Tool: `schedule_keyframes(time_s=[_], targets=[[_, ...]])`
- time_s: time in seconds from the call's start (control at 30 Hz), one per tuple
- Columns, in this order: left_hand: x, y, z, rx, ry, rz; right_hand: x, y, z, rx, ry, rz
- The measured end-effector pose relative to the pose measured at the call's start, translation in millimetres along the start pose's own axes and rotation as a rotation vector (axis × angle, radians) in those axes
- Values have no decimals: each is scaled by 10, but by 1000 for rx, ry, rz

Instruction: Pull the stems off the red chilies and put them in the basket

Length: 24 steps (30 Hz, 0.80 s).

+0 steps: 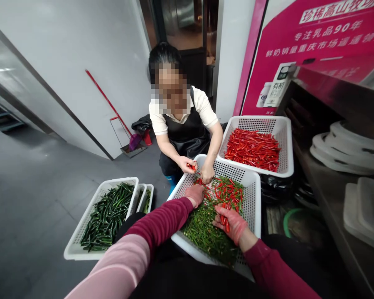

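My right hand (232, 223), in a thin pinkish glove, is closed around a few red chili peppers (225, 216) above the white perforated basket (254, 195). Farther in, my gloved left hand (195, 194) reaches down at the red chilies by the basket's far side. Its fingers look curled, but their tips are hidden. Green chili stems (208, 234) fill the near part of this basket, with more red chilies (229, 192) behind them. Across from me, a co-worker's hand (188, 164) holds red chili pieces, and the co-worker's other hand (207, 172) is down in the basket near my left hand.
A basket of red chilies (252, 148) stands at the back right; a basket of green chilies (107, 218) sits on the floor at left. On the right, a metal shelf (322, 187) bears white lids (345, 147). A broom and dustpan (134, 144) lean by the wall.
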<state>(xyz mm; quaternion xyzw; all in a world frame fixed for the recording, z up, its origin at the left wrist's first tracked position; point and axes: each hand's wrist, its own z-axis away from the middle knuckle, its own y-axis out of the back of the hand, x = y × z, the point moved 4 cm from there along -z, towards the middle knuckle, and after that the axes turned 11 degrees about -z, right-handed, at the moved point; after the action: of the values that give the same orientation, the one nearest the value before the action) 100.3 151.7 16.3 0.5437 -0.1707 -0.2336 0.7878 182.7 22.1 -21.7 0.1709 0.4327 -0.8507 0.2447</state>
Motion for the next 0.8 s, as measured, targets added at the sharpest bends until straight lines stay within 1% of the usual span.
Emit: schedule_keyframes(time_s=[0.03, 0.1, 0.17, 0.2, 0.23, 0.27, 0.33, 0.4, 0.47, 0.53, 0.57, 0.6, 0.67, 0.7, 0.73, 0.8], targets=[[-29, 3, 94, 26, 19, 45, -2, -3, -13, 18, 35, 74], [-50, -51, 311, 29, 46, 274, 10, -40, -22, 7, 71, 231], [-8, -170, 532, -30, 60, 585, 71, -102, 5, -95, 22, 352], [24, -230, 630, -52, 65, 692, 114, -129, 35, -164, -23, 380], [53, -275, 711, -53, 63, 723, 158, -147, 71, -229, -76, 386], [69, -299, 771, -27, 56, 682, 202, -152, 110, -277, -134, 379], [76, -281, 811, 64, -15, 445, 263, -131, 173, -312, -237, 359], [39, -239, 743, 98, -98, 118, 270, -93, 200, -299, -297, 341], [-60, -200, 589, 76, -85, -155, 204, -57, 185, -248, -291, 276], [-133, -180, 399, 35, -62, -301, 84, -27, 139, -176, -239, 145], [-124, -189, 304, 12, -94, -332, 20, -12, 109, -137, -205, 74], [-81, -214, 215, -11, -160, -345, -41, 3, 77, -101, -164, 12], [57, -290, 53, -47, -291, -318, -134, 39, 17, -31, -74, -73], [121, -322, -21, -51, -309, -277, -162, 64, -9, 13, -32, -90], [169, -345, -89, -44, -298, -227, -176, 90, -29, 58, 3, -95], [202, -361, -187, -31, -240, -135, -176, 131, -57, 122, 39, -84]])
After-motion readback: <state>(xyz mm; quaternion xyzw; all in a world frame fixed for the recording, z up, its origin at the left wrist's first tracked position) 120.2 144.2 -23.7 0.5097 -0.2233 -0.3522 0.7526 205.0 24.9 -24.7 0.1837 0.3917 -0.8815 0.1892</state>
